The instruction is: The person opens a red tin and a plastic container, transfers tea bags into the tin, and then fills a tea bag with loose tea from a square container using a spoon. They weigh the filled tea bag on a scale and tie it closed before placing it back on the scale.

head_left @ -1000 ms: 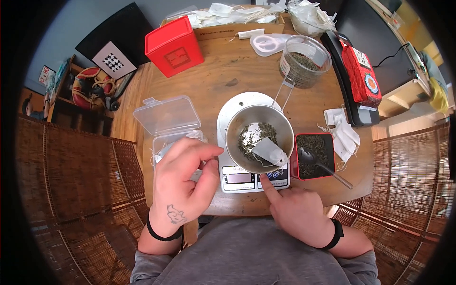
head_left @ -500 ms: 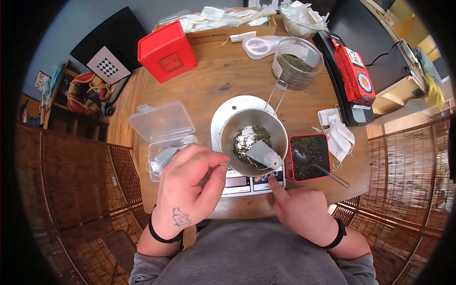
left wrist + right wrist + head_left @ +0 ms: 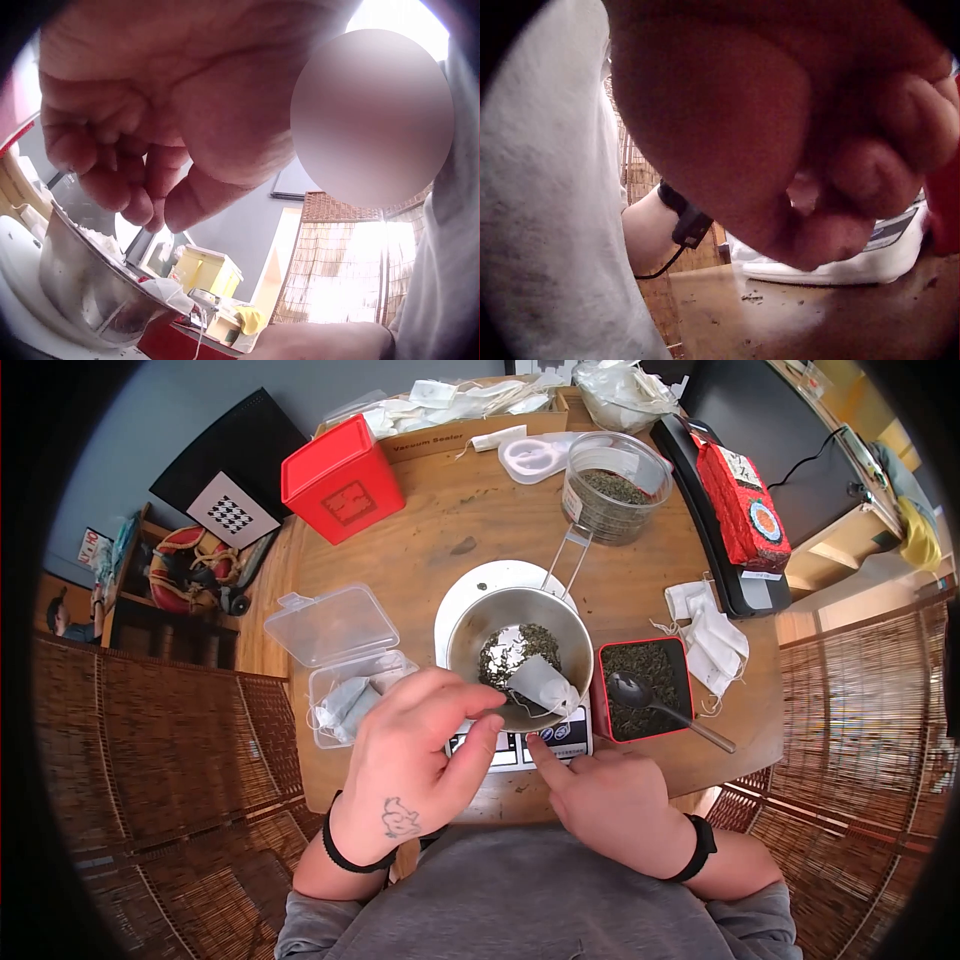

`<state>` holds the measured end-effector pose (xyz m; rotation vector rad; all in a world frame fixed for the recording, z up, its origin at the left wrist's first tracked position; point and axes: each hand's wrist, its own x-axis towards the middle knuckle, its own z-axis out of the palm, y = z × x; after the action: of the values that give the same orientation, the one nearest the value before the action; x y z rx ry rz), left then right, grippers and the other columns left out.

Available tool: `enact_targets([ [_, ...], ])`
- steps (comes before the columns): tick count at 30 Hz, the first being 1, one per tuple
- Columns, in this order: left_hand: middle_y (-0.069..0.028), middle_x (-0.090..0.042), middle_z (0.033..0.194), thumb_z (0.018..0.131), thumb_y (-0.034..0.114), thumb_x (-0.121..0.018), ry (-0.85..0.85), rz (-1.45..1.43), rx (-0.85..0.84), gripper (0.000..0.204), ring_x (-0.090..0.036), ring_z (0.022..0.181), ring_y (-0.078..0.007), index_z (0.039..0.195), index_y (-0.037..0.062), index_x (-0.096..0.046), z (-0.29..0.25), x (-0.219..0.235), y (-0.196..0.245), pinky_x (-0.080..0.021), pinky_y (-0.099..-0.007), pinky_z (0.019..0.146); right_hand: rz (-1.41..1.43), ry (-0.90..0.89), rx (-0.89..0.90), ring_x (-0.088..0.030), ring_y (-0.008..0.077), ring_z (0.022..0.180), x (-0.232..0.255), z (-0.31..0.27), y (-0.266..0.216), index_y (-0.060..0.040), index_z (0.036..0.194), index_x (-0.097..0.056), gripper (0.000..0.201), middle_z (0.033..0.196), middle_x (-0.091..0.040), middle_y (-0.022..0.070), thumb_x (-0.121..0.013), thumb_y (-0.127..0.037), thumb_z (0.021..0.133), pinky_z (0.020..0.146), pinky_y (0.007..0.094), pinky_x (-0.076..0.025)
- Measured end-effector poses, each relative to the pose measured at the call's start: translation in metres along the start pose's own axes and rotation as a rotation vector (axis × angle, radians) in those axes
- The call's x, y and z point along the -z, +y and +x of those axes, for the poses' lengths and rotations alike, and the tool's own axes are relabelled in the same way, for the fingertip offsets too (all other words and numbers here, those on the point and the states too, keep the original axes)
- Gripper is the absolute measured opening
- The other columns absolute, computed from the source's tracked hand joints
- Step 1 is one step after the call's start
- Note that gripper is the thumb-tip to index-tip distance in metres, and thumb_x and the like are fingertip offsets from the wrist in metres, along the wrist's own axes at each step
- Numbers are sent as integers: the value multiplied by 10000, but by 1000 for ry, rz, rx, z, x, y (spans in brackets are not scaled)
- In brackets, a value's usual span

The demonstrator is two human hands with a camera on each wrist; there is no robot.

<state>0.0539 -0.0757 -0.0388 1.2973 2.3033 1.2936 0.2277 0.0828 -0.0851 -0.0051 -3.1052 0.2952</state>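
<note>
In the head view a steel pot with a long wire handle stands on a white kitchen scale. Loose tea leaves and a white drawstring tea bag lie inside it. My left hand hovers at the pot's near left side, fingers loosely bent, thumb and index tips apart, nothing visible between them. With its index finger extended, my right hand touches the button panel of the scale; the other fingers are curled under. Part of the scale's display is hidden behind the left thumb.
Right of the pot, a red tin of tea leaves holds a spoon. An open clear plastic case with tea bags sits left. Farther back are a red canister, a clear tub of leaves and empty bags.
My left hand has moved right, closer to the pot, its thumb and index finger parting slightly. The right index finger shifted right along the button panel, then back left. The head view has shifted slightly.
</note>
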Motion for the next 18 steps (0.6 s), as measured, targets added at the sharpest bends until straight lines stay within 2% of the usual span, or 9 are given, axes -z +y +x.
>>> enact_targets([
  [2,-134,-699,962,870,55,-789,-41,49,-53,221,-687,817,-325,1083,10,-759,6,-2,3,-558,-396,729,53,-54,10,-672,182,607,4,3,0,-106,1401,-710,540,655,-664,13,-629,-139,868,527,350,-532],
  [4,-137,-696,997,851,64,-816,-76,101,-113,272,-690,859,-323,1111,9,-757,11,-7,7,-565,-394,770,21,-73,2,-672,183,608,3,3,-1,-108,1381,-718,520,654,-662,10,-631,-142,869,526,354,-532],
  [6,-152,-683,1095,812,163,-866,-112,223,-167,426,-681,946,-365,1195,32,-733,11,-15,12,-568,-423,826,-11,-87,3,-672,183,609,-3,1,-5,-111,1362,-727,502,653,-660,7,-633,-145,870,524,358,-533],
  [8,-145,-671,1134,805,191,-870,-110,273,-174,473,-676,981,-353,1227,44,-718,10,-27,19,-565,-424,848,54,-12,-53,-661,239,577,-13,-3,-3,-147,1125,-762,305,647,-646,19,-745,-208,827,530,378,-533],
  [11,-115,-643,1171,796,236,-865,-112,349,-176,546,-654,1035,-326,1285,74,-685,7,-41,17,-553,-421,877,179,86,-12,-654,254,573,0,-10,6,-150,1104,-778,266,640,-637,40,-748,-209,847,530,403,-533],
  [12,-83,-633,1093,817,223,-844,-54,350,-180,443,-655,974,-310,1215,94,-698,10,-49,14,-553,-425,833,197,92,34,-654,254,573,9,-14,11,-150,1104,-778,266,640,-637,40,-748,-209,847,530,403,-533],
  [15,-59,-624,1036,849,216,-820,-30,413,-178,327,-657,935,-292,1136,112,-702,9,-55,10,-550,-422,801,209,32,33,-658,243,561,38,-37,23,-140,1121,-783,272,653,-658,37,-758,-205,858,547,370,-538],
  [16,-47,-620,992,883,204,-796,-9,421,-194,220,-663,910,-277,1067,115,-714,7,-57,9,-551,-417,783,277,40,-1,-656,262,555,45,-47,27,-113,1117,-781,273,645,-651,61,-773,-178,852,539,389,-522],
  [18,-48,-618,986,894,200,-789,-10,394,-185,195,-665,910,-277,1054,111,-721,6,-59,8,-552,-418,780,347,56,-22,-654,280,548,55,-65,39,-87,1113,-779,274,637,-645,85,-787,-150,847,531,407,-505],
])
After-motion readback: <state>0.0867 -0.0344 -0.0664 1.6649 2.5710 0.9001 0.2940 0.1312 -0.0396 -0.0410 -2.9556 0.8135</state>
